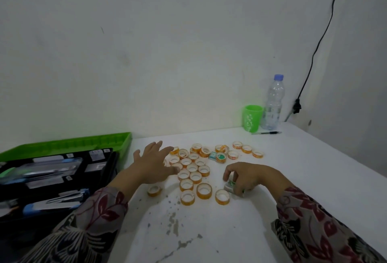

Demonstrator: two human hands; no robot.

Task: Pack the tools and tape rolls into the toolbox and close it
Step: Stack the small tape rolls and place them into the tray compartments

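Right hand [247,177] curled around green-printed pack [230,186], lettering blurred; left hand [152,164] straight-fingered over tape rolls [194,170]

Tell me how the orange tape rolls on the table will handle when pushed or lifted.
The orange tape rolls lie flat on the white table, so a push would probably slide them rather than roll them. They look small and hollow, so likely light and stiff. Tipped on edge, they could roll away.
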